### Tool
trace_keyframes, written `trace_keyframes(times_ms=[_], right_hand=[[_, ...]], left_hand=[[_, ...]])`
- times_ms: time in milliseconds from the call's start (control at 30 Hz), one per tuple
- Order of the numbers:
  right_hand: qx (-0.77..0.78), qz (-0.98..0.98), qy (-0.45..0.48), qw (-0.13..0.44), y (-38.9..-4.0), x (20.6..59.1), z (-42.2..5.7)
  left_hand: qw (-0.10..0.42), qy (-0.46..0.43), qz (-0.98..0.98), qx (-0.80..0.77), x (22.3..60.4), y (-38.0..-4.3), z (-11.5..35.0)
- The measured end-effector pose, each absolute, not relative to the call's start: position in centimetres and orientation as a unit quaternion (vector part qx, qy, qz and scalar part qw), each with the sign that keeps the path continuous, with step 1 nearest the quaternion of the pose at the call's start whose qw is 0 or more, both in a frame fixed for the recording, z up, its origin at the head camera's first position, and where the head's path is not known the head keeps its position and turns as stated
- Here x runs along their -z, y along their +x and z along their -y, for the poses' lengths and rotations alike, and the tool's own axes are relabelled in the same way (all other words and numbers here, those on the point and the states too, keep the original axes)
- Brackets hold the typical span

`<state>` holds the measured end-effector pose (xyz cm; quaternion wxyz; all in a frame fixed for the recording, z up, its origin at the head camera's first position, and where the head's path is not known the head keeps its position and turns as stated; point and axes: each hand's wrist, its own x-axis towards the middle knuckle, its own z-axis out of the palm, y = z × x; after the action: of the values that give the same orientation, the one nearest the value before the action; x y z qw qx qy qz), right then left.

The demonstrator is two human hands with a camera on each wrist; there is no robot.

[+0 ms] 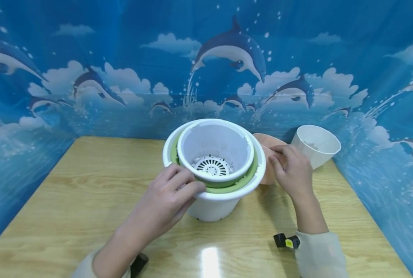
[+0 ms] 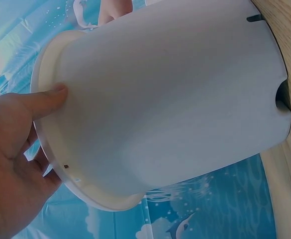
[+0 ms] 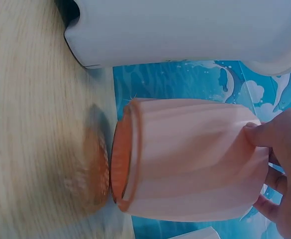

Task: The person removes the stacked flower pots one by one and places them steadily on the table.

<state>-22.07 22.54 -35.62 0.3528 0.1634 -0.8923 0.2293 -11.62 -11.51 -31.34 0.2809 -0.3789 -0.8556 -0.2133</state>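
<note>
A large white flower pot [image 1: 211, 210] stands upright on the wooden table. Nested inside it are a green pot [image 1: 236, 187] and a smaller white pot [image 1: 215, 141] with a slotted bottom. My left hand [image 1: 171, 193] grips the outer pot's near-left rim, its thumb [image 2: 53, 101] pressed to the outer wall just under the lip. To the right, my right hand [image 1: 294, 170] pinches the rim of a peach-pink pot [image 3: 195, 159], thumb outside and fingers on the far side. The pink pot's base is right at the tabletop, partly hidden by my hand in the head view.
Behind my right hand a white faceted pot [image 1: 322, 156] sits near the table's back right corner. A blue dolphin-print curtain [image 1: 140, 58] borders the wooden table [image 1: 99, 193] at the back and sides.
</note>
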Motion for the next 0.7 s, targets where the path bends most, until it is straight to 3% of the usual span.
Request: trace_keyframes(times_ms=[267,567,700], right_hand=[[-0.203,0.902,0.171,0.341,-22.11,35.51,-22.69],[-0.146,0.936,0.143,0.287,-22.58,36.06,-22.65],[-0.160,0.931,0.136,0.298,-22.49,36.32,-22.83]], left_hand=[[0.283,-0.383,0.851,0.220,31.37,-11.66,11.45],[0.281,-0.381,0.853,0.221,31.44,-11.69,11.53],[0.279,-0.382,0.853,0.220,31.50,-11.63,11.51]])
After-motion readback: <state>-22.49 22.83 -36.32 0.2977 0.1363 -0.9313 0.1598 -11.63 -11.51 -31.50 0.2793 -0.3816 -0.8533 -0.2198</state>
